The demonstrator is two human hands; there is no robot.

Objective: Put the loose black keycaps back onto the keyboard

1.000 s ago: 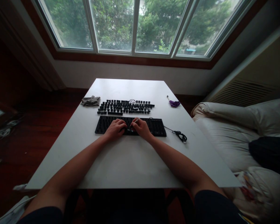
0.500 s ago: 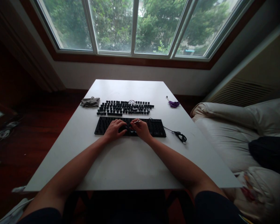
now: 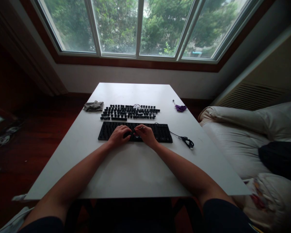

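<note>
A black keyboard base with its keycaps off lies across the middle of the white table. My left hand rests on its centre with the fingers curled down onto it. My right hand sits just to the right, pinching a thin light stick whose tip points left toward my left fingers. Behind the keyboard, several loose black keycaps lie in rows, with a small wire puller among them.
A grey cloth lies at the back left of the table, a purple item at the back right. The keyboard's coiled cable trails right. A white sofa stands close on the right, windows behind.
The thin stick in my right hand has tipped down and left, closer to my left fingers. Both hands stay on the keyboard's centre.
</note>
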